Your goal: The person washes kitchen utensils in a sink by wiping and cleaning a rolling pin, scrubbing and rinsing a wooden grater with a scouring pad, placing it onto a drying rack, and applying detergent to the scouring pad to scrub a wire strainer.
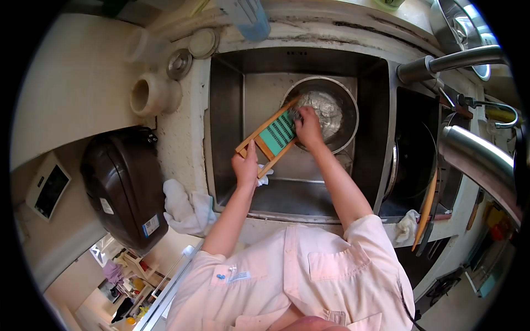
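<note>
My left hand (246,165) is closed round the lower end of a grater (276,135), a wooden frame with a green plate and dark rows of slots. The grater is tilted, its upper end over the rim of a metal bowl (353,118) in the sink. My right hand (309,128) is closed on a small grey, wiry-looking scrubber (293,113), mostly hidden by the fingers, against the grater's upper part. Clear, rippling water (326,113) shows in the bowl. A bit of something white (265,177) shows below the grater, beside my left hand.
The steel sink (259,83) surrounds the bowl. A metal faucet (458,60) reaches in from the right. White cloths (185,207) lie at the left edge, near a brown appliance (118,187). A jar (152,95) rests on the left counter; a wok (414,149) stands right.
</note>
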Tool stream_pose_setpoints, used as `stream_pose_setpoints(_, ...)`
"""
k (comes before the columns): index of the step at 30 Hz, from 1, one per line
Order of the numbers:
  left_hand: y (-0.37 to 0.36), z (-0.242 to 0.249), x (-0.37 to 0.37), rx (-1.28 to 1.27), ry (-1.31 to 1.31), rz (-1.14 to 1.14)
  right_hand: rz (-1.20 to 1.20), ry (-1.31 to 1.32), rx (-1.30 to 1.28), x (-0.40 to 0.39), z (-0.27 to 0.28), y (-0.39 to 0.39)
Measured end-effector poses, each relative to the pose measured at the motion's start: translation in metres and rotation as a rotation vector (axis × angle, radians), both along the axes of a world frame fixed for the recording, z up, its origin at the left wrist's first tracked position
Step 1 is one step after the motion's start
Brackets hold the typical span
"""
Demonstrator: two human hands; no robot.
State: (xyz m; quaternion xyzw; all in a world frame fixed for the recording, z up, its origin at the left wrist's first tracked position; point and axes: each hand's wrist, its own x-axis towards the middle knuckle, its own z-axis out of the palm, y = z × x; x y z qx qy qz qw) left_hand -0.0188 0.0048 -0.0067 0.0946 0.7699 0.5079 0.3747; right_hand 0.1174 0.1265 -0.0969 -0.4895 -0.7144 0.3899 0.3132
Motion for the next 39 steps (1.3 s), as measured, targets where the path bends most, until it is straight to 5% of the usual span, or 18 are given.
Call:
stream_pose_setpoints(2, 0.001, -0.004, -0.004, -0.003, -0.007, 0.009, 0.154, 0.071, -0.156, -0.001, 0.031, -0.015)
stream_pose_setpoints(5, 0.001, 0.001, -0.004, -0.033, -0.01, -0.004, 0.008, 0.09, -0.255, 0.01, 0.025, 0.005)
stream_pose_setpoints(9, 0.009, 0.004, 0.002, -0.039, 0.03, 0.029, -0.119, -0.059, -0.062, -0.01, 0.01, -0.003)
stream_pose_setpoints(13, 0.013, 0.003, -0.003, -0.049, 0.027, -0.001, 0.152, -0.024, -0.119, -0.006, 0.053, -0.029)
stream_pose_setpoints(14, 0.014, 0.005, -0.004, -0.049, 0.007, 0.008, 0.107, -0.12, -0.289, 0.012, 0.025, 0.0)
stream_pose_setpoints(16, 0.014, 0.004, -0.004, -0.051, -0.014, 0.01, -0.102, -0.332, -0.051, 0.034, -0.003, 0.035)
stream_pose_setpoints(19, 0.012, -0.001, -0.003, -0.061, -0.01, 0.0, -0.329, -0.496, -0.272, 0.038, -0.024, 0.028)
stream_pose_setpoints(23, 0.015, -0.003, -0.005, -0.1, -0.001, -0.01, -0.095, -0.166, -0.222, 0.024, 0.002, 0.016)
stream_pose_setpoints(27, 0.015, -0.009, -0.001, -0.024, 0.08, -0.03, -0.156, -0.194, -0.094, -0.019, -0.009, -0.003)
stream_pose_setpoints(29, 0.019, -0.006, -0.003, -0.046, 0.101, -0.042, -0.09, -0.168, 0.048, -0.038, 0.048, -0.029)
stream_pose_setpoints(32, 0.015, -0.008, -0.006, -0.079, 0.065, -0.028, 0.247, 0.009, -0.126, -0.032, 0.093, -0.056)
stream_pose_setpoints(35, 0.017, -0.009, -0.008, -0.061, 0.019, -0.015, -0.028, -0.011, -0.165, -0.002, 0.056, -0.006)
stream_pose_setpoints(37, 0.016, -0.008, -0.005, -0.05, 0.003, -0.001, -0.294, -0.205, 0.063, 0.017, 0.025, 0.026)
stream_pose_setpoints(39, 0.021, -0.009, 0.0, -0.035, -0.011, 0.004, -0.288, -0.18, -0.404, 0.004, -0.005, 0.014)
